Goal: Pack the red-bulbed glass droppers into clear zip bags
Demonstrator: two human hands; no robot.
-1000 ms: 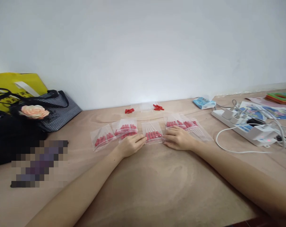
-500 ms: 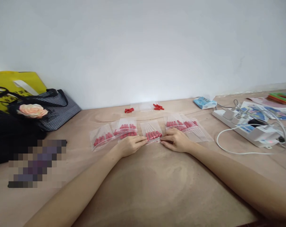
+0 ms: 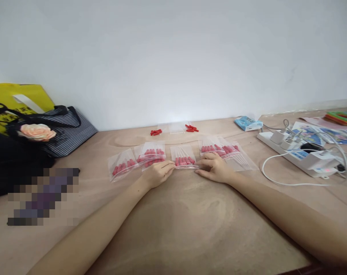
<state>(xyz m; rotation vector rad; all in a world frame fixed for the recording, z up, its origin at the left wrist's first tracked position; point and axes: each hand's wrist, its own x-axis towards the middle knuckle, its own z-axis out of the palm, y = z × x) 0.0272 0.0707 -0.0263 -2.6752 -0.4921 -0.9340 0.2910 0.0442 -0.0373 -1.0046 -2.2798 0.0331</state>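
A clear bag (image 3: 182, 151) is laid on the counter (image 3: 187, 221), between the left hand (image 3: 156, 174) and the right hand (image 3: 216, 169). Inside it, a row of white sticks (image 3: 180, 152) with red ends (image 3: 185, 161) is contained. The long axis of the sticks is run front to back: the white shafts are pointed away from the person and drawn closer together at the far side, while the red ends are turned toward the person, lined up along the bag's near edge. The bag's near left corner is pinched narrowly by the left hand's fingers (image 3: 168, 165). At its near right corner, the right hand's thumb and fingers are slightly parted; whether the corner is gripped there cannot be told. To the left of the clear bag, filled bags (image 3: 123, 166) are spread, some overlapped; to its right, further filled bags (image 3: 210, 143) are overlapped. Beyond it, 2 small heaps of red pieces (image 3: 156, 132) are seen. Well to its right, a power strip (image 3: 317, 163) is loaded with plugs.
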